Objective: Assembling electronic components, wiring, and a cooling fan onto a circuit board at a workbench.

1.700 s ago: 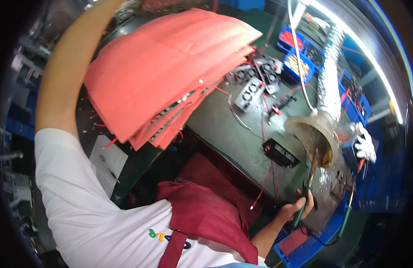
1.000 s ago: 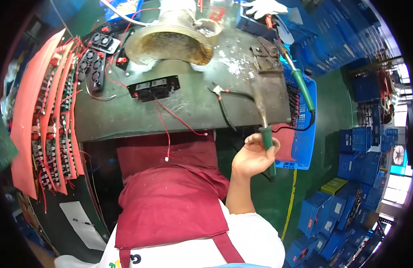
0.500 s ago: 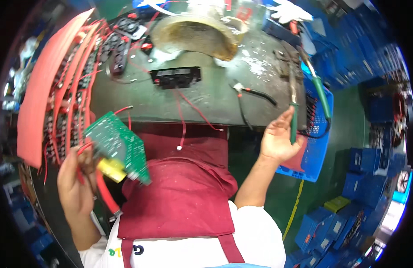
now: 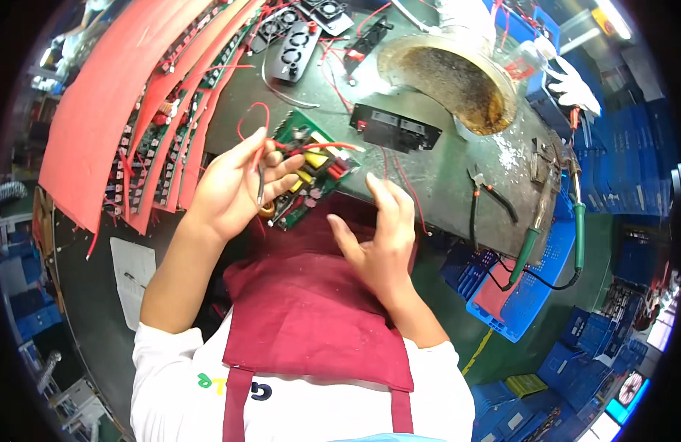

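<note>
Our green board [image 4: 312,175] is up in front of us, by the near edge of the table [image 4: 447,195]. Our left hand [image 4: 230,184] is half curled and pinches its red wires [image 4: 327,146]. Our right hand [image 4: 385,243] has its thumb and fingers apart, holding nothing, just beside the board. Farther right lie a black box [image 4: 396,130], cutters [image 4: 478,179] and a green-handled iron [image 4: 521,256].

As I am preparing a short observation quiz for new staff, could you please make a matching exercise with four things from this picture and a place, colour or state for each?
Column one
1. Circuit board
2. Pliers
3. Right hand
4. Glove

Column two
A. open, holding nothing
B. white
C. held in the left hand
D. on the bench, handles apart

Right pairs: 1-C, 2-D, 3-A, 4-B
</note>
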{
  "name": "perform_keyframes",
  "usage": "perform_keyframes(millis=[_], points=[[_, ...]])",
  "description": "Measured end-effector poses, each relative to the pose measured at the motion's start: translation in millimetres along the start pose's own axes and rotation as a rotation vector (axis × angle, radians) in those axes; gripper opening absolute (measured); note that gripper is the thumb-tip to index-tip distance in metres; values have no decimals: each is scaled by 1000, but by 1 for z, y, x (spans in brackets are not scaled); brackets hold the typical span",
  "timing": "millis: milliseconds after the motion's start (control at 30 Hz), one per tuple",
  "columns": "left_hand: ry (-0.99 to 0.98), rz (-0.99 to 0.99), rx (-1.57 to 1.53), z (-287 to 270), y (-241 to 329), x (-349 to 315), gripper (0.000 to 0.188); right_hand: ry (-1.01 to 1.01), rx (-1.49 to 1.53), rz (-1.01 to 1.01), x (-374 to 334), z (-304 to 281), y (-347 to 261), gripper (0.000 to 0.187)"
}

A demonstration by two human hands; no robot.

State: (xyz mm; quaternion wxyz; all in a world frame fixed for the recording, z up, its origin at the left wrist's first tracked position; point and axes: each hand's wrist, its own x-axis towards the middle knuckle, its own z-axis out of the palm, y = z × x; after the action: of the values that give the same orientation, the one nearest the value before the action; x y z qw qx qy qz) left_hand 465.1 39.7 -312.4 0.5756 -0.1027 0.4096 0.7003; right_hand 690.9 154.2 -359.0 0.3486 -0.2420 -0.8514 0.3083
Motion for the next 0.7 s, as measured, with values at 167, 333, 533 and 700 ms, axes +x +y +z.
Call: perform_keyframes(millis=[167,333,533,700], points=[[21,-36,60,-25,32,13,33,-163,-112,-35,25,60,-18,86],[-12,42,444,-84,77,23,35,-243,-240,-9,29,99,-23,86],[205,358,1442,-120,88,14,27,-249,-237,-3,33,118,-23,87],[26,706,1685,-105,100,25,42,-254,-237,17,32,129,-22,88]])
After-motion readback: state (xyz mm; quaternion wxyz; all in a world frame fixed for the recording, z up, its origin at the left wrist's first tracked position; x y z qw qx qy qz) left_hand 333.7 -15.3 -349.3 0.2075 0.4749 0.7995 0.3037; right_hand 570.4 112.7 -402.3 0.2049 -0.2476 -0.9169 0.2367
